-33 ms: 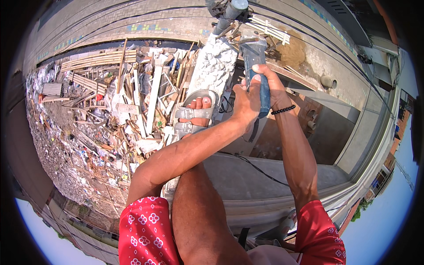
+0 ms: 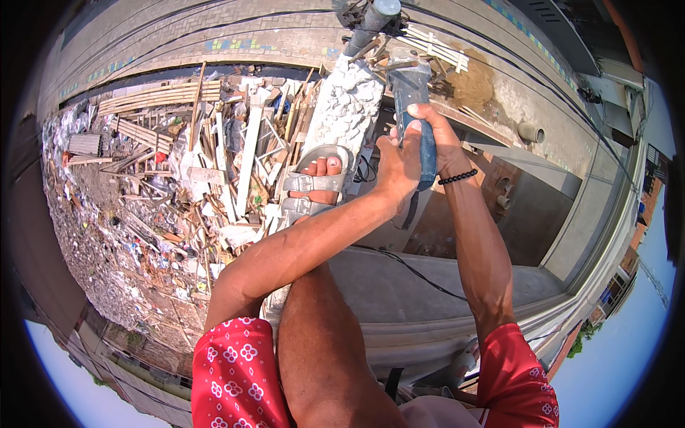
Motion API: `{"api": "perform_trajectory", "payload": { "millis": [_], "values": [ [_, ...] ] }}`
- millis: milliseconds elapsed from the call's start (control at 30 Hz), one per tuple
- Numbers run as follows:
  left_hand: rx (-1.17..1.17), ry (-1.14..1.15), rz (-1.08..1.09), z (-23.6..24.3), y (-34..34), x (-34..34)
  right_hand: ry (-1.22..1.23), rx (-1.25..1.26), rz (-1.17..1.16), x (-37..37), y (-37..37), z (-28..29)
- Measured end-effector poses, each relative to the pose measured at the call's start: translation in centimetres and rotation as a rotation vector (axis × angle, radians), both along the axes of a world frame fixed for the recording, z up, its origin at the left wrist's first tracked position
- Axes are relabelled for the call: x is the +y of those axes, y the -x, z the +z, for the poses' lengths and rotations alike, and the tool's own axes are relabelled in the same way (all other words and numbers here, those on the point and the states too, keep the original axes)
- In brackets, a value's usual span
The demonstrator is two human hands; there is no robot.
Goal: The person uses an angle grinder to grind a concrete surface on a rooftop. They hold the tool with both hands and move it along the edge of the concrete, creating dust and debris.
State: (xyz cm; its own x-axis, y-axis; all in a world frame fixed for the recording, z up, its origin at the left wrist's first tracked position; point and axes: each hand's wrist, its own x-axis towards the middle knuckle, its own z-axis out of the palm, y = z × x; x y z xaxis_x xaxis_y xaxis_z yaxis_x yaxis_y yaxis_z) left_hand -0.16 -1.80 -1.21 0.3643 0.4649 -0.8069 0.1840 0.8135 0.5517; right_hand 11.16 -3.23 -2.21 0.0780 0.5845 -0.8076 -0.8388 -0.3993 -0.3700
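Observation:
A dusty, dark blue power tool (image 2: 427, 157) with a long body and a greyish front end is held out ahead of me. My left hand (image 2: 400, 162) wraps round it from the left side. My right hand (image 2: 437, 132), below which a black bead bracelet (image 2: 457, 177) circles the wrist, grips it from the right. Both thumbs lie on top of the body; most fingertips are hidden beneath it. Just left of the tool runs the rough, chipped white top of a narrow wall (image 2: 347, 100). My sandalled foot (image 2: 319, 182) stands on that wall.
Far below on the left spreads a heap of broken wood and rubbish (image 2: 214, 164). A grey pipe or post (image 2: 369, 28) rises at the wall's far end. Black overhead wires cross the far side. To the right lies a concrete ledge (image 2: 457, 274) with a black cable (image 2: 417, 274).

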Motion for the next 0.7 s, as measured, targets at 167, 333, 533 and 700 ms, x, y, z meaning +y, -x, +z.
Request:
{"api": "perform_trajectory", "payload": {
  "millis": [167, 333, 533, 700],
  "values": [
    [0.02, 0.004, -0.065, -0.3, 0.2, 0.1, 0.036, -0.014, 0.013, 0.1, 0.0, 0.2],
    [-0.182, 0.045, -0.087, 2.7, 1.3, -0.2, -0.049, -0.062, 0.017, -2.4, 0.5, 1.2],
    [-0.362, 0.067, 0.066, 3.2, 0.2, 0.6, -0.072, -0.15, -0.124, -5.0, 0.1, 2.6],
    [-0.268, -0.544, -0.372, 1.1, -0.2, 0.0, -0.2, -0.135, -0.25, -6.7, 0.6, 2.5]
  ]
}}
